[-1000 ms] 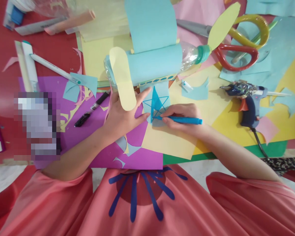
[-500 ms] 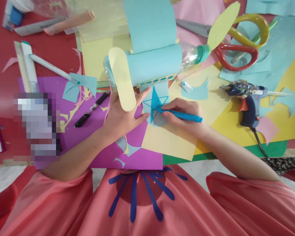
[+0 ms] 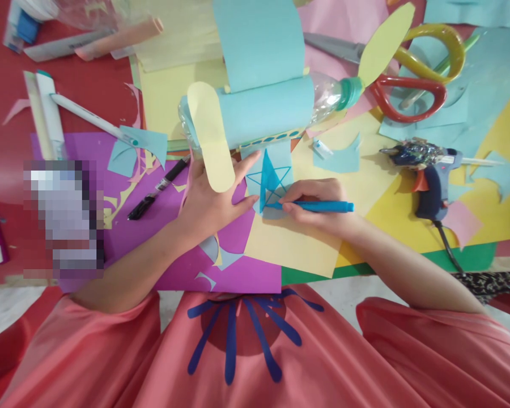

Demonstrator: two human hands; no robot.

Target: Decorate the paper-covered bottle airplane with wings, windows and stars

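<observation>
My right hand (image 3: 318, 205) is closed around a blue felt-tip pen (image 3: 327, 206), its tip on a small light-blue piece of paper (image 3: 276, 212). A five-pointed star (image 3: 270, 174) is outlined on that paper, partly coloured in blue. My left hand (image 3: 216, 195) lies with fingers spread, index finger and thumb at the paper's left edge. Just beyond is a plastic bottle (image 3: 325, 99) wrapped in light-blue paper, with a green cap. A pale-yellow rounded strip (image 3: 212, 136) at the bottle's end hangs over my left hand and hides part of it.
Scissors (image 3: 408, 99) with red and yellow handles lie at the back right. A glue gun (image 3: 433, 175) with a cable lies on the right. A black pen (image 3: 159, 190) and paper scraps lie on purple paper (image 3: 246, 275). A blurred-out object (image 3: 68, 221) is on the left.
The pen tip has moved down and slightly left to the star's lower part, and the pen lies flatter. The blue fill looks slightly larger. My left hand has stayed in place.
</observation>
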